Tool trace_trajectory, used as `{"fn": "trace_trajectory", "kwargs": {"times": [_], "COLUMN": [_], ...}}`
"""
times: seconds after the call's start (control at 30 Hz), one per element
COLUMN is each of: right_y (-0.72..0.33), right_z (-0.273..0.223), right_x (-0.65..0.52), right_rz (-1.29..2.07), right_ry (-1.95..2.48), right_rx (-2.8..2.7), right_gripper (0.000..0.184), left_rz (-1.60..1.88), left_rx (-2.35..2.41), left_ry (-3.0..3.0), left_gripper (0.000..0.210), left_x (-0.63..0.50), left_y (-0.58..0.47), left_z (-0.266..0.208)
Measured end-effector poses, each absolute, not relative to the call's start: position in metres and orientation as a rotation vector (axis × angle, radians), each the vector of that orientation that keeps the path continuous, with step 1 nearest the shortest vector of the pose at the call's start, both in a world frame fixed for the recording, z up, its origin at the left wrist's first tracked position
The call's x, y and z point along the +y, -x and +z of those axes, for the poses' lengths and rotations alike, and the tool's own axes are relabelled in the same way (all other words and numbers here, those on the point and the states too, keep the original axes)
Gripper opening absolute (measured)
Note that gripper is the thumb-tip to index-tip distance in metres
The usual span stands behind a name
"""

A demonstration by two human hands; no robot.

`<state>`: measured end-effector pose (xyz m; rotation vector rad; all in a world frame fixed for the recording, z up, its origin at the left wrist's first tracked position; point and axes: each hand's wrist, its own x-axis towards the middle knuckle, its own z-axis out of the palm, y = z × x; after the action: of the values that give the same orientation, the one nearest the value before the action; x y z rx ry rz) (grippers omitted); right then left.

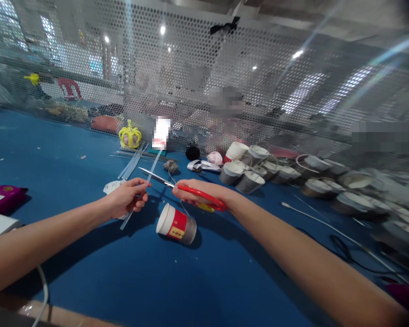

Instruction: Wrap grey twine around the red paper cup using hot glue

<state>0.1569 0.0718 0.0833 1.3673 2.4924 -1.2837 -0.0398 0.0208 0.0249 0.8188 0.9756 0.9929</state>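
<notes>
My left hand (131, 198) is closed on a long, thin translucent stick (153, 165), which looks like a glue stick and slants up away from me. In my right hand (187, 190) is a pair of scissors (204, 197) with red handles and a bit of yellow. Their blades point left and cross the stick just above my left fingers; whether they touch it I cannot tell. Below the scissors a paper cup (165, 220) with a red band lies on its side, its base end wrapped in grey. A white paper piece (112, 186) lies partly behind my left hand.
More translucent sticks (133, 162) lie behind, near a yellow crown-shaped thing (130, 136) and grey yarn (171, 166). Several cups (250, 181) crowd the right. A white cable (327, 225) crosses there. At left sits a purple box (5, 199). Perforated mesh (191, 68) bounds the back.
</notes>
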Motion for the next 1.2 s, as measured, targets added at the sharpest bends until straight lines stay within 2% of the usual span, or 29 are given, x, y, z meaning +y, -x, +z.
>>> {"fn": "trace_trajectory", "kwargs": {"times": [0.3, 0.6, 0.83, 1.07, 1.2], "right_y": [-0.148, -0.144, -0.179, -0.246, -0.262], "right_z": [0.072, 0.081, 0.091, 0.055, 0.043], "right_x": [0.08, 0.083, 0.06, -0.004, -0.028], "right_rz": [-1.275, -1.099, -0.425, -0.23, -0.178], "right_ry": [-1.292, -1.313, -1.684, -1.964, -1.951], "right_rx": [2.519, 2.531, 2.653, 2.328, 2.265], "right_gripper": [0.044, 0.05, 0.039, 0.04, 0.042], "left_rz": [1.02, 0.991, 1.054, 1.061, 1.092], "left_rx": [1.027, 1.064, 1.006, 0.934, 0.943], "left_ry": [-0.797, -0.745, -0.859, -1.04, -1.132], "left_gripper": [0.003, 0.004, 0.002, 0.01, 0.013], "left_x": [0.017, 0.009, 0.012, 0.016, 0.017], "left_y": [0.04, 0.044, 0.044, 0.023, -0.001], "left_z": [0.022, 0.021, 0.041, 0.072, 0.08]}}
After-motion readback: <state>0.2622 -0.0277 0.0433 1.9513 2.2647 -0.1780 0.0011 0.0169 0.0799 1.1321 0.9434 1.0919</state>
